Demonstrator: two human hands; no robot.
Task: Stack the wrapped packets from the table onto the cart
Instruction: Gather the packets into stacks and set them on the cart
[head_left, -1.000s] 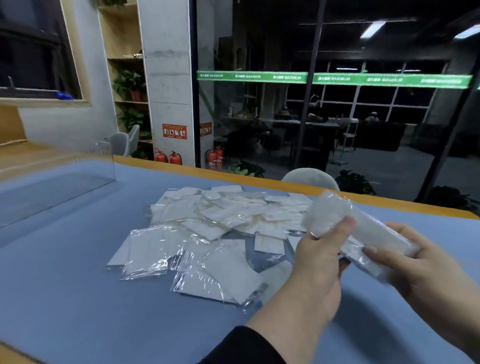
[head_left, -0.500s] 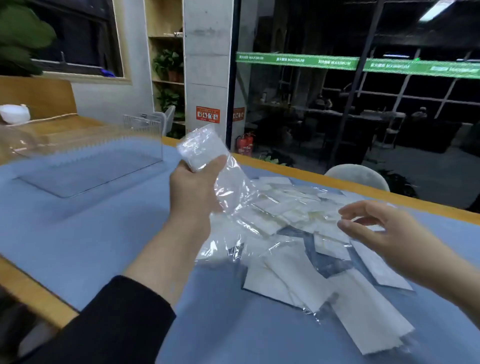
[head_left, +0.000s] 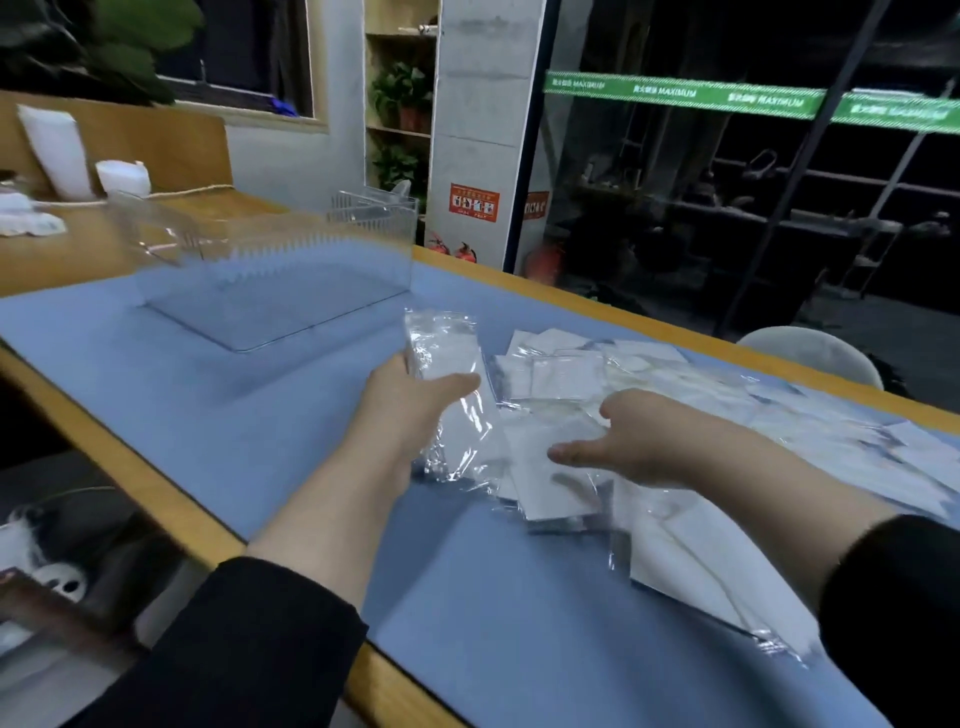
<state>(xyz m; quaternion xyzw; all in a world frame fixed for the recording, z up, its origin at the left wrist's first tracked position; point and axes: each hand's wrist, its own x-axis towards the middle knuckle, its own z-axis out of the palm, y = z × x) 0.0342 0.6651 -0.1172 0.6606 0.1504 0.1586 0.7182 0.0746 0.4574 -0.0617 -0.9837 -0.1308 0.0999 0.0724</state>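
The left hand (head_left: 410, 410) holds one wrapped packet (head_left: 447, 358) upright above the counter (head_left: 249, 415), thumb curled across its front and fingers behind; that grip is firmly closed on the clear wrapper. The right hand (head_left: 628, 441) hovers just beside it, palm facing left, fingers loose and spread, holding nothing.

Directly below and to the right of both hands lies the heap of packets (head_left: 649, 395), overlapping on the blue counter; there are well over a dozen, too tangled in glare and blur to count exactly. The nearest one (head_left: 711, 577) lies flat below the right wrist.

Ahead and to the left of the left hand stands one clear plastic bin (head_left: 291, 270), its walls transparent, with no packets visible inside.

Far beyond the hands, a concrete pillar (head_left: 483, 130) carries one orange sign (head_left: 474, 201) with small pictograms; its writing is too small to read. Two red fire extinguishers (head_left: 457, 250) stand at its foot. A green banner (head_left: 691, 94) on the glass repeats the word "MAXIMUM" beside characters I cannot make out.
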